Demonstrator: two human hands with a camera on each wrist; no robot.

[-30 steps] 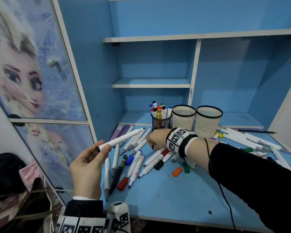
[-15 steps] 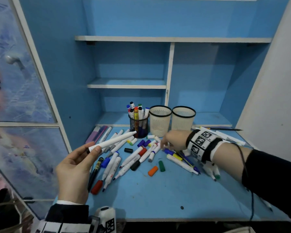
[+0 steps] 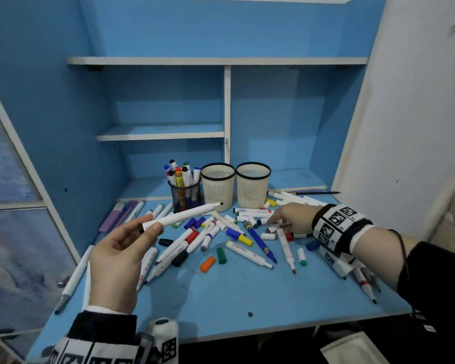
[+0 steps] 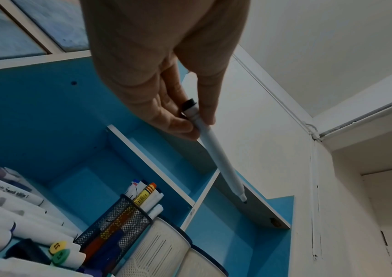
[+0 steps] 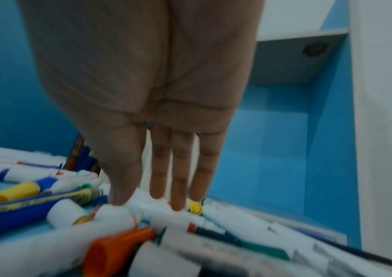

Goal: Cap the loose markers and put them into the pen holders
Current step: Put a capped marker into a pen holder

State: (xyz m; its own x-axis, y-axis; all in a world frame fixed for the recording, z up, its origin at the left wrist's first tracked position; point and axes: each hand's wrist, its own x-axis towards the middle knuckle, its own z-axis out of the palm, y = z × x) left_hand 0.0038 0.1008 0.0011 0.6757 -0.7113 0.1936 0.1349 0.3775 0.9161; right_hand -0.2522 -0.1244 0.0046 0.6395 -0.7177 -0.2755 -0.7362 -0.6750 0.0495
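Thumb and fingertips of the left hand (image 3: 116, 261) pinch the back end of an uncapped white marker (image 3: 184, 215), its black tip pointing toward two o'clock above the desk (image 3: 234, 298); the right hand (image 3: 290, 218), fingers straight and close together, touches the loose pile at three o'clock. The marker looks light, stiff and smooth, best held mid-barrel. Three holders: one black mesh holder (image 3: 185, 197), partly filled; two cream baskets (image 3: 218, 185); loose caps too many to count.

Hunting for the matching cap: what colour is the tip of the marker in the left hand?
Black, clearest in the head view: marker, left hand.
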